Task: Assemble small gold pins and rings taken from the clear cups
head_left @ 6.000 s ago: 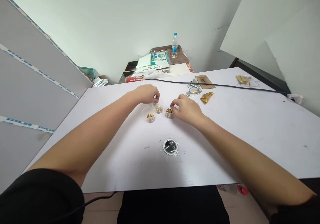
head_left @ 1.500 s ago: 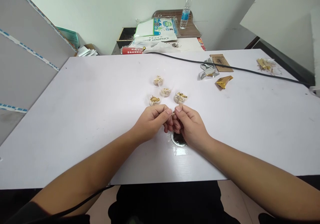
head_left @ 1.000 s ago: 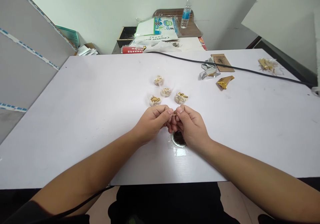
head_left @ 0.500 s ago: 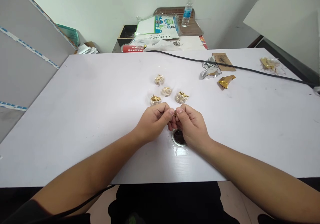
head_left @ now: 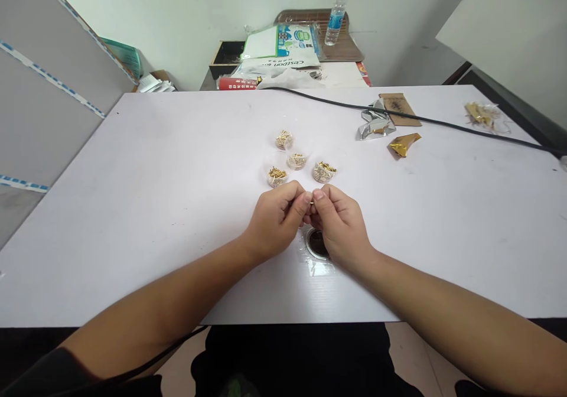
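My left hand and my right hand meet above the white table, thumbs and fingertips pinched close together. Between the fingertips shows a tiny gold-coloured pin-like piece, mostly covered by the fingers. Just beyond the hands stand several small clear cups of such gold pieces: a left one, a middle one, a far one and a right one. Beneath my right hand lies a dark round disc with a silvery rim, partly hidden, with clear tape at its near side.
A black cable crosses the far side of the white table. Near it lie silver foil wrapping, brown card, gold foil and a plastic bag. Behind the table stands a water bottle.
The fingertips have drawn slightly closer together, and less of the gold piece shows between them. The whole view has shifted a little; the cups and foil stay in place.
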Tool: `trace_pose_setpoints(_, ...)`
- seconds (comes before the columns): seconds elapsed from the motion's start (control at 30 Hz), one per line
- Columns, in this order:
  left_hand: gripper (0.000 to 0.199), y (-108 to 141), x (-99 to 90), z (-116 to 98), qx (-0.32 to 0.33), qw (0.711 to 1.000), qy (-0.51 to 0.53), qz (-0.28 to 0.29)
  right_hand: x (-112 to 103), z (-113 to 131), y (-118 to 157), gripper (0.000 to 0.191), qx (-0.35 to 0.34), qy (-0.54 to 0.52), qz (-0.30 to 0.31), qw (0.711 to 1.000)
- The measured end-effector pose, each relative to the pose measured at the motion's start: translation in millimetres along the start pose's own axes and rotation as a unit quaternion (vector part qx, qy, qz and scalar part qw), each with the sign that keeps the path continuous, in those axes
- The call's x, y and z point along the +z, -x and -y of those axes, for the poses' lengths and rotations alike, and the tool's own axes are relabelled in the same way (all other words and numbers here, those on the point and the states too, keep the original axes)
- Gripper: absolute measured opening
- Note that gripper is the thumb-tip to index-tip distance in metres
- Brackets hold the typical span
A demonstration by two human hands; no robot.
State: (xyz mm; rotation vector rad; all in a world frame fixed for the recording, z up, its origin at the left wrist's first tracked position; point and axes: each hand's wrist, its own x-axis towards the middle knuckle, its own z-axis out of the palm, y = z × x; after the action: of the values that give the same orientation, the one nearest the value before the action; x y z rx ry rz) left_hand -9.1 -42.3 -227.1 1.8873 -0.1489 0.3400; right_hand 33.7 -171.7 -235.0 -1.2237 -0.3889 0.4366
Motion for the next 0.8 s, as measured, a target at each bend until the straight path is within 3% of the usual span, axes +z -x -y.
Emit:
trace_pose_setpoints(0.5, 0.034, -0.3, 0.1, 7.1, 0.000, 0.998, -0.066, -0.019, -1.1, -4.9, -2.1, 0.046, 0.051, -0.044, 0.012, 0.998)
trace_pose_setpoints(0.8, 0.032, -1.6, -4.2, 7.4, 0.001, 0.998, -0.064, -0.005, -5.2, -5.7, -5.7, 0.048, 0.083, -0.048, 0.052, 0.994)
